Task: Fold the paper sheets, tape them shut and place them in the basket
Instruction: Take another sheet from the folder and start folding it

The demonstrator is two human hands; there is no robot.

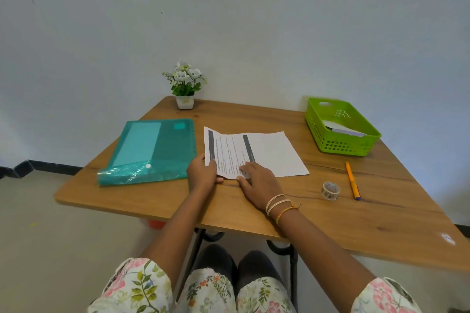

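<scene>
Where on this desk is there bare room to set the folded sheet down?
Bare wood lies along the near edge of the table, below the tape roll and pen, and between the flower pot and green basket. Crowded: the middle, with folder, paper sheet and both hands.

A wooden desk (330, 223) stands against a pale wall (254, 20). A teal plastic folder (150, 151) with a white snap button lies flat at about 9 o'clock on the desk. A small potted plant (185, 85) with white flowers sits at 12 o'clock, against the wall. An orange pen (352, 184) lies at about 3 o'clock.
</scene>
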